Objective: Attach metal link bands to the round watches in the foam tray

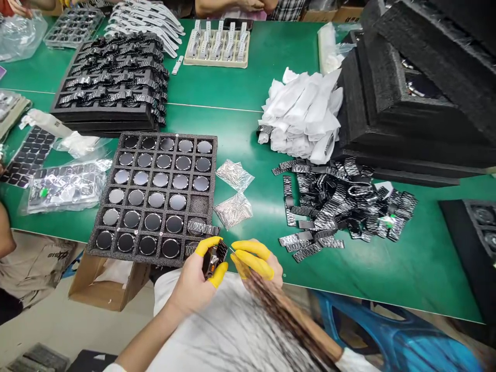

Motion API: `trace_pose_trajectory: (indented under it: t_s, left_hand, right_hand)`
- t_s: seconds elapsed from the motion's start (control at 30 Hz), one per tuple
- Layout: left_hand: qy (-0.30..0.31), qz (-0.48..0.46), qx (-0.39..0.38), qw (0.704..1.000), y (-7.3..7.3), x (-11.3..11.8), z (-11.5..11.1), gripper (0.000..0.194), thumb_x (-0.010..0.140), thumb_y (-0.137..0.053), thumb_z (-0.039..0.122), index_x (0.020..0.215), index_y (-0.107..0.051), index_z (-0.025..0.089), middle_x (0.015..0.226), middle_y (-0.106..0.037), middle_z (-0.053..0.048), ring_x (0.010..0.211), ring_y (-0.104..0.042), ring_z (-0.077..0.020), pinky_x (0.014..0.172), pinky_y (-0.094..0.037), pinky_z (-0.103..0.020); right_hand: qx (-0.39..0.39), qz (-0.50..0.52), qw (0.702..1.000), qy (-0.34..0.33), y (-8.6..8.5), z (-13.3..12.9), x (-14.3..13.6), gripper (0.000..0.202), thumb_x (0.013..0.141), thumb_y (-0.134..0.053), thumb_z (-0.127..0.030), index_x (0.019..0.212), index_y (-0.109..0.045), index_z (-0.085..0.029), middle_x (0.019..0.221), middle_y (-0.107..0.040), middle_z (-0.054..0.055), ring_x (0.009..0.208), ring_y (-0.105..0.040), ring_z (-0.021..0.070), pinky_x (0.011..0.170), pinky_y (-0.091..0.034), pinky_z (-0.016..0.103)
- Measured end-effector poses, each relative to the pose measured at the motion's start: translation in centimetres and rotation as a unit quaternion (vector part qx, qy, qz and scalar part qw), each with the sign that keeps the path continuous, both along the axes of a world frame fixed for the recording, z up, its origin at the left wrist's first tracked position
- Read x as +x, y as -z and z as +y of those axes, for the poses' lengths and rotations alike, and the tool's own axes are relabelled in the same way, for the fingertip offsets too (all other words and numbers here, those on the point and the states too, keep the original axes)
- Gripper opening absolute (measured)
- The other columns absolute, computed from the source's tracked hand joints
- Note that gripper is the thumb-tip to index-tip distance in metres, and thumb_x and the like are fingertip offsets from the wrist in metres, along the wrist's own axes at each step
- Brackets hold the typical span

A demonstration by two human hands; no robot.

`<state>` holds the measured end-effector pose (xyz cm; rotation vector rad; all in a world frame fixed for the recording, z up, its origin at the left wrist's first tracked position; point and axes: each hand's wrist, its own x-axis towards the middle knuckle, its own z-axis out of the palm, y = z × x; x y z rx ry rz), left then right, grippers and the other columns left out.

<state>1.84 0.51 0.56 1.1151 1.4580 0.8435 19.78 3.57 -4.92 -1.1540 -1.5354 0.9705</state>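
Note:
My left hand (196,281), with yellow finger covers, is closed around a black watch (211,262) with a piece of link band at its upper edge. Just right of it, my right hand (261,264), also in yellow covers, pinches a thin metal pin (231,249) whose tip points toward the watch. A black foam tray (199,203) of round watch heads lies beyond my left hand, and a short black link band (203,228) rests across its right edge. Two clear bags of small metal pins (234,211) lie between the tray and the band pile.
Loose black link bands (329,206) are heaped on the right, below white-wrapped pieces (304,116). Tall black foam blocks (422,129) stand at far right. Stacked trays of black watches (112,82) and white straps (143,23) stand at back left. A blue stool (403,330) is below the table.

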Motion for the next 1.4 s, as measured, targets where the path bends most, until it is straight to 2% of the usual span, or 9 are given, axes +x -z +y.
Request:
trace_pose_trajectory:
  t_s: [0.1,0.3,0.53,0.7,0.83,0.93,1.13,1.27,1.4]
  left_hand:
    - [0.008,0.002,-0.006,1.0,-0.2,-0.2,0.0,0.05,0.093,-0.068,0.024,0.142,-0.059,0.023,0.138,-0.072,-0.009,0.127,-0.07,-0.0258,0.113,-0.055,-0.044]
    - [0.019,0.034,0.006,0.999,-0.1,-0.6,0.2,0.051,0.095,-0.066,0.026,0.144,-0.057,0.021,0.142,-0.071,-0.011,0.127,-0.07,-0.0263,0.116,-0.054,-0.045]
    - [0.049,0.187,0.075,0.978,0.0,-0.9,0.2,0.05,0.095,-0.063,0.023,0.145,-0.059,0.021,0.128,-0.077,-0.012,0.105,-0.077,-0.0257,0.095,-0.063,-0.041]
    - [0.066,0.195,0.096,0.974,0.1,-0.9,0.1,0.049,0.095,-0.063,0.021,0.144,-0.059,0.023,0.132,-0.076,-0.01,0.108,-0.078,-0.0252,0.095,-0.063,-0.038]
    - [0.068,0.175,0.105,0.977,0.1,-1.0,0.0,0.051,0.095,-0.063,0.017,0.146,-0.058,0.023,0.137,-0.074,-0.011,0.118,-0.075,-0.024,0.1,-0.061,-0.037]
    - [0.082,0.147,0.107,0.98,-0.1,-1.2,0.1,0.049,0.095,-0.063,0.017,0.144,-0.059,0.022,0.136,-0.074,-0.011,0.118,-0.074,-0.0237,0.101,-0.06,-0.037]
    - [0.1,0.03,0.051,0.993,-0.9,-1.5,0.5,0.042,0.094,-0.066,0.021,0.136,-0.064,0.019,0.129,-0.076,-0.012,0.112,-0.075,-0.0237,0.102,-0.06,-0.038]
    - [0.091,-0.03,0.031,0.995,-1.2,-1.3,0.6,0.039,0.092,-0.068,0.021,0.131,-0.068,0.019,0.127,-0.076,-0.011,0.112,-0.074,-0.0244,0.103,-0.058,-0.038]
    - [0.069,-0.093,-0.017,0.993,-1.6,-1.3,0.9,0.038,0.09,-0.074,0.025,0.128,-0.07,0.021,0.116,-0.078,-0.008,0.104,-0.073,-0.0234,0.1,-0.059,-0.037]
  right_hand:
    - [-0.008,-0.011,1.0,-0.003,0.3,-0.1,0.1,0.01,0.096,-0.073,-0.041,0.096,-0.081,-0.035,0.095,-0.08,0.009,0.071,-0.069,0.0253,0.066,-0.059,0.045]
    - [0.073,-0.021,0.997,0.002,0.7,0.7,0.0,0.005,0.095,-0.076,-0.033,0.098,-0.08,-0.033,0.088,-0.079,0.007,0.064,-0.067,0.0211,0.058,-0.058,0.038]
    - [0.087,-0.016,0.996,-0.027,1.4,1.1,0.2,0.009,0.095,-0.076,-0.028,0.104,-0.078,-0.031,0.084,-0.075,0.003,0.064,-0.065,0.0178,0.057,-0.058,0.033]
    - [0.104,-0.01,0.994,-0.03,1.8,1.0,0.3,0.013,0.092,-0.08,-0.027,0.104,-0.078,-0.032,0.085,-0.075,0.003,0.064,-0.064,0.0174,0.058,-0.056,0.032]
    - [0.037,0.027,0.998,-0.046,1.5,1.1,0.2,0.006,0.094,-0.079,-0.032,0.1,-0.078,-0.031,0.087,-0.073,0.004,0.069,-0.064,0.0188,0.062,-0.056,0.034]
    - [-0.061,0.126,0.988,-0.068,0.8,1.5,-0.1,0.013,0.093,-0.081,-0.039,0.095,-0.075,-0.028,0.098,-0.071,0.007,0.076,-0.064,0.0193,0.066,-0.056,0.034]
    - [-0.279,0.344,0.878,-0.179,0.5,2.2,-0.8,0.057,0.073,-0.097,-0.052,0.117,-0.071,-0.028,0.1,-0.064,0.003,0.079,-0.061,0.0155,0.063,-0.051,0.025]
    - [-0.286,0.322,0.88,-0.2,0.7,2.0,-0.7,0.063,0.074,-0.098,-0.05,0.128,-0.071,-0.03,0.116,-0.066,0.005,0.093,-0.063,0.017,0.072,-0.053,0.026]
    - [-0.23,0.272,0.9,-0.253,-0.1,2.3,-0.2,0.044,0.085,-0.091,-0.046,0.124,-0.076,-0.031,0.127,-0.065,0.009,0.101,-0.063,0.0194,0.077,-0.054,0.03]
